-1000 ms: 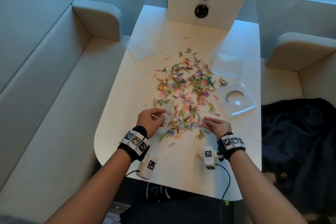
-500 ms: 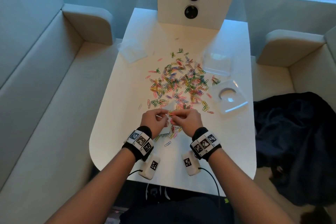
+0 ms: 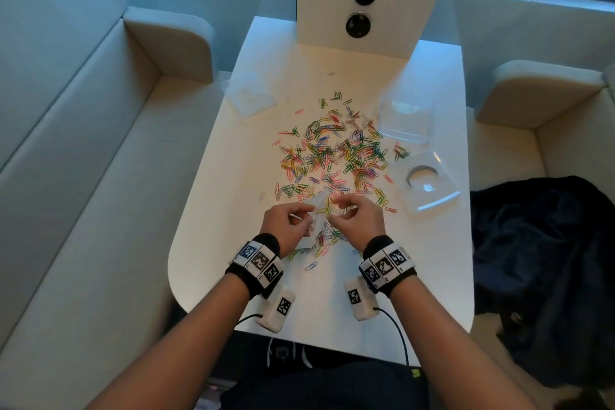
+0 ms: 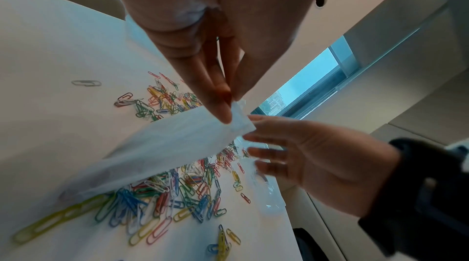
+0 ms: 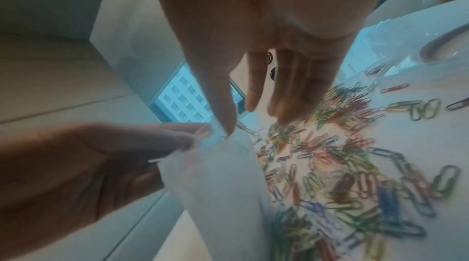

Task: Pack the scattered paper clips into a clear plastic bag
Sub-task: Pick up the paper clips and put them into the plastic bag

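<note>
Colourful paper clips (image 3: 336, 153) lie scattered over the middle of the white table (image 3: 216, 210), seen close in the left wrist view (image 4: 177, 191) and right wrist view (image 5: 342, 165). My left hand (image 3: 293, 220) pinches the top edge of a clear plastic bag (image 3: 316, 210) between thumb and fingers (image 4: 225, 108); the bag (image 4: 164, 145) hangs down onto the near clips. My right hand (image 3: 352, 216) is at the bag's mouth with fingers (image 4: 266, 153) stretched out and its thumb (image 5: 228, 125) touching the rim of the bag (image 5: 215, 175). I see no clip in that hand.
A clear plastic lid (image 3: 426, 181) and a clear box (image 3: 404, 120) sit right of the pile, spare bags (image 3: 249, 96) at the far left. A white upright panel (image 3: 362, 60) stands at the table's back. Sofa seats flank the table; a dark garment (image 3: 549, 260) lies on the right one.
My right hand came left from the clips at the pile's right edge to the bag held by my left hand, and its fingers have spread at the mouth.
</note>
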A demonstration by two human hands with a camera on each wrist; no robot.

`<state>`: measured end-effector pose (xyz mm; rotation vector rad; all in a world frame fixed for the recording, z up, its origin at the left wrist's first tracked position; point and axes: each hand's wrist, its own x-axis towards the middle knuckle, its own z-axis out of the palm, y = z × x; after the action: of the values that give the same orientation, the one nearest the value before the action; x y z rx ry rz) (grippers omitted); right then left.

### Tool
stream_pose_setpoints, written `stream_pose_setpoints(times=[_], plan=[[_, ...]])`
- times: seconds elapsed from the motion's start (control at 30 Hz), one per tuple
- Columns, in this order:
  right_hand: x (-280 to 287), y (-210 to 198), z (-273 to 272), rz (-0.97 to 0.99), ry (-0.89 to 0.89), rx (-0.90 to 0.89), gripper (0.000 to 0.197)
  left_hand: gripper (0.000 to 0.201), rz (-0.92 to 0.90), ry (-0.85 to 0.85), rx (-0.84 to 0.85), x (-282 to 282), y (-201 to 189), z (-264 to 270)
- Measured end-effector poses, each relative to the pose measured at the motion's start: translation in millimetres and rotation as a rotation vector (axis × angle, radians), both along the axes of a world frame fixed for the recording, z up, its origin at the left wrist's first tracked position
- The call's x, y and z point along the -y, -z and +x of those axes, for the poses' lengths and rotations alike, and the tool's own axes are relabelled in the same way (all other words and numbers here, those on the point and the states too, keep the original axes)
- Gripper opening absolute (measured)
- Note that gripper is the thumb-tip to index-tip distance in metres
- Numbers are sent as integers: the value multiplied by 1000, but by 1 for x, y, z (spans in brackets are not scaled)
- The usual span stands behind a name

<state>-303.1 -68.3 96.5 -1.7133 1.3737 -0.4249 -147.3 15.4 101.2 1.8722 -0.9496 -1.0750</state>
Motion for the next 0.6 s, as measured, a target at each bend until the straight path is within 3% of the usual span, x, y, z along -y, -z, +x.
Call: stream_pose_setpoints(times=[0.07,0.17,0.27,0.47,0.6], plan=[[-2,5,1,127,-104,-25,47,23,2,1,-12,0,1,0],[-5,11,5,278,-35,114,31,23,8,-4,-15,0,3,0],[-2,9,6,187,-14,100,13,23,13,-10,-16,-1,2,1],[10,-9,9,-123,-151,29,15,22,14,-29,17,-2,-2,4],[8,-13,20,187,-168,96,16,21,-20,-20,38,-2,-3,1]])
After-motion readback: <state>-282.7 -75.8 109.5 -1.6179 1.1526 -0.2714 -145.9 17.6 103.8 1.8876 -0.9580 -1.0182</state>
